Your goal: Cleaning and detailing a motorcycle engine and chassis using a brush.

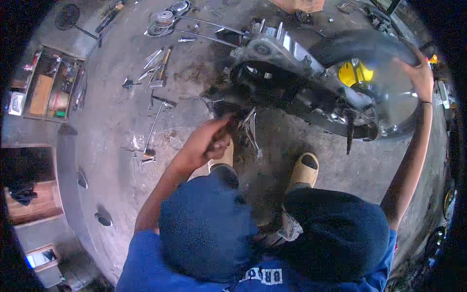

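Before me on the concrete floor lies a scooter engine and drive unit (pixel 304 100), with its long dark casing open along the side. A wheel with a black tyre (pixel 359 42) is at its right end. My right hand (pixel 421 75) grips the tyre's outer right side, with the thumb apart from the fingers. My left hand (pixel 213 140) has curled fingers at the unit's dark, blurred left end. Whether it holds a small part there cannot be made out. Just right of it, a forked metal piece (pixel 251 131) points down. Something yellow (pixel 355 73) shows inside the wheel's ring.
To the left lie a T-handle wrench (pixel 155 126), a hammer (pixel 164 67), pliers (pixel 153 75) and several small tools. Round metal parts (pixel 164 20) sit farther off. A wooden tray (pixel 36 115) of parts stands far left, a cardboard box (pixel 299 4) at the back.
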### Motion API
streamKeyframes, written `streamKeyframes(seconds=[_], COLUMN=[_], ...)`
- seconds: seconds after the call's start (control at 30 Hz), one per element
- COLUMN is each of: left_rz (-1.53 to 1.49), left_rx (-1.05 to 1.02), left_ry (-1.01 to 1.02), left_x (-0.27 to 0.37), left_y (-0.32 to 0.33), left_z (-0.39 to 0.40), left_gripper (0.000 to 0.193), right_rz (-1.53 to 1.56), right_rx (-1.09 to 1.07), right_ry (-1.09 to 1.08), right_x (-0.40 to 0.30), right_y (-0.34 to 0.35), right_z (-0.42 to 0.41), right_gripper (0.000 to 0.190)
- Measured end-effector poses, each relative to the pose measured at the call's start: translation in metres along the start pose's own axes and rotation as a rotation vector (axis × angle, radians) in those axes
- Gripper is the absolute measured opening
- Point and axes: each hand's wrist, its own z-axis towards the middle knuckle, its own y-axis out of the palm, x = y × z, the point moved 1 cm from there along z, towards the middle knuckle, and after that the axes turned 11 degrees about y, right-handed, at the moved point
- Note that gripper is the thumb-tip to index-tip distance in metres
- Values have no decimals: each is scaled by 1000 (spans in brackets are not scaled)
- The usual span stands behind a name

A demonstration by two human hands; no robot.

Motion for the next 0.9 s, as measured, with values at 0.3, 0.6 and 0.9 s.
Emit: streamKeyframes(seconds=[0.3, 0.6, 0.9], left_rz=[35, 55, 481], left_rx=[103, 105, 179], left_ry=[140, 298, 383], left_x=[-14, -1, 6], left_y=[29, 29, 38], left_z=[28, 23, 26], left_gripper=[21, 27, 31], right_rz=[-48, 64, -54], right_rx=[52, 50, -21], right_ry=[21, 9, 72], right_x=[-2, 9, -12], right_y=[-3, -1, -11], right_z=[0, 6, -7], right_gripper=[64, 64, 64])
